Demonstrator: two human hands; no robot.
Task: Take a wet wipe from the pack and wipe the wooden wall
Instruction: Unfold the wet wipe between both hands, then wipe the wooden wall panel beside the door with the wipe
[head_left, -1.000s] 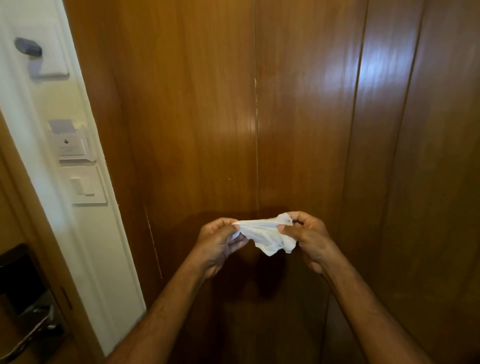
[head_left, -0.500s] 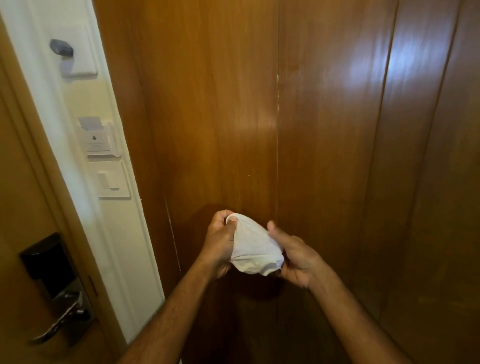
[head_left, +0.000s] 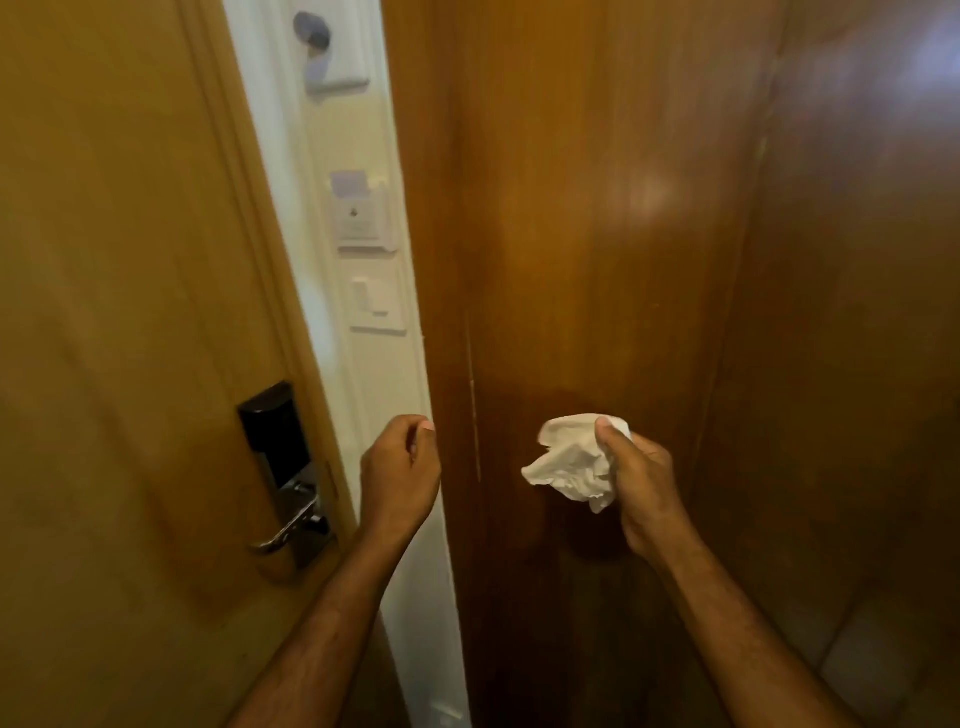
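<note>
right hand (head_left: 644, 488) grips crumpled wipe (head_left: 571, 467); left hand (head_left: 400, 473) loose, empty; wipe seems soft, limp, light; best held bunched

Both my bare forearms are reaching forward and upward, well apart. My left hand (head_left: 400, 473) is hovering with fingers loosely curled, holding nothing, its back facing me. My right hand (head_left: 644, 483) is gripping a crumpled white wet wipe (head_left: 571, 462), thumb pressing on top.
</note>
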